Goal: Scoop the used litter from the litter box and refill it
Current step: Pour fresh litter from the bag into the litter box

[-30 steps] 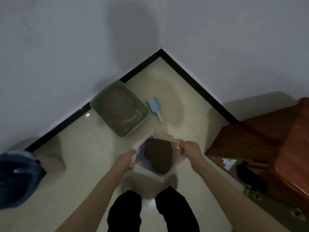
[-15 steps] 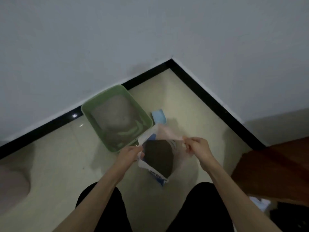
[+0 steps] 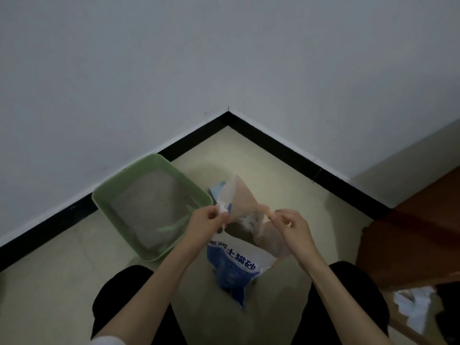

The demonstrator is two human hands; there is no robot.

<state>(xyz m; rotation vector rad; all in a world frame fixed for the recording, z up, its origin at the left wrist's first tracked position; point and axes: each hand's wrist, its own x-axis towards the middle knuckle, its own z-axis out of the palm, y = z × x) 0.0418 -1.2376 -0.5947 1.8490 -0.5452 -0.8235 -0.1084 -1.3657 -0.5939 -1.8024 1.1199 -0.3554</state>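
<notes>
A green litter box (image 3: 119,184) holding grey litter sits on the floor against the left wall. Just to its right stands a blue and white bag of cat litter (image 3: 234,265), its top open. My left hand (image 3: 204,224) pinches the bag's left top edge. At the right top edge my right hand (image 3: 290,225) pinches the translucent flap. A light blue scoop (image 3: 216,191) lies behind the bag, mostly hidden by it.
White walls with a black skirting (image 3: 273,145) meet in a corner straight ahead. A reddish wooden cabinet (image 3: 418,232) stands at the right, with white paper (image 3: 410,305) near its foot. My knees in black trousers (image 3: 117,295) flank the bag.
I have come lower and closer to the floor. The bag's mouth, pulled wide before, is now drawn narrower as my hands moved nearer together, and its printed front shows.
</notes>
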